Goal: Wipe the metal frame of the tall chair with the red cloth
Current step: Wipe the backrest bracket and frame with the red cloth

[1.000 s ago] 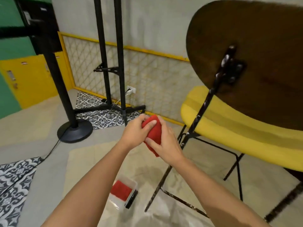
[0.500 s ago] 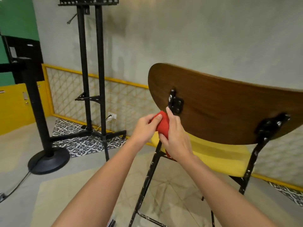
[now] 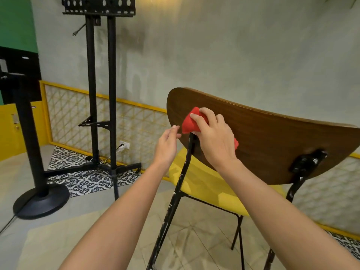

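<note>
The tall chair has a black, paint-flecked metal frame (image 3: 176, 193), a curved wooden backrest (image 3: 272, 137) and a yellow seat (image 3: 206, 184). My right hand (image 3: 213, 137) presses the red cloth (image 3: 190, 123) against the top of the left frame post, where it meets the backrest; the cloth hides that bracket. A bit of cloth pokes out past my hand on the right. My left hand (image 3: 167, 147) hovers just left of the post, fingers loosely apart, holding nothing. The right bracket (image 3: 307, 160) is bare.
A tall black twin-pole stand (image 3: 101, 94) stands at the back left on patterned tiles, with a cable plugged into a wall socket (image 3: 124, 146). A second black pole with a round base (image 3: 41, 199) stands at the far left. The wall runs close behind the chair.
My right hand carried the cloth up onto the post's top at the bracket. My left hand let go of the cloth and drew slightly left. The view tilted up a little.
</note>
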Tool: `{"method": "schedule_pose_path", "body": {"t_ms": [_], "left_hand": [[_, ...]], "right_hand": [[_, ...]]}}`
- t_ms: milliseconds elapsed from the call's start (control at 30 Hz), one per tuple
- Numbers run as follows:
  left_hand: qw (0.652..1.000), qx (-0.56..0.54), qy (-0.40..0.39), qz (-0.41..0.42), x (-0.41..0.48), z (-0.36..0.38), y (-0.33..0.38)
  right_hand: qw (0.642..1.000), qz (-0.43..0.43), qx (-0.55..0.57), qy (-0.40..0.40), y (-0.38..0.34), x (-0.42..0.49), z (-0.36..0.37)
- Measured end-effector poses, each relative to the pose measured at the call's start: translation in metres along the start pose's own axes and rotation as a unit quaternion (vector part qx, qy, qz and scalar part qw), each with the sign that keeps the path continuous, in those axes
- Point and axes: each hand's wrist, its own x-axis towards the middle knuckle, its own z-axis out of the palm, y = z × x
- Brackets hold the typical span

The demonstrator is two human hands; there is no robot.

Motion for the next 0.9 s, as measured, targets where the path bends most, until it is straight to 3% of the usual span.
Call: {"method": "schedule_pose_path", "body": {"t_ms": [133,367,667,900], "left_hand": [[1.000,0.008,0.001,-0.008,0.006,-0.002,-0.005],[1.000,0.013,-0.011,-0.012,0.009,-0.003,-0.011],[1.000,0.012,-0.022,0.000,0.009,-0.004,-0.005],[0.999,0.006,-0.045,-0.006,0.003,0.005,-0.002]], "right_hand": [[0.999,-0.020,-0.036,-0.003,0.000,-0.003,0.009],[0.987,-0.130,-0.091,-0.026,0.006,-0.016,0.010],[0.993,-0.081,-0.082,-0.006,0.010,-0.010,0.004],[0.981,-0.146,-0.124,-0.039,0.015,-0.024,0.004]]}}
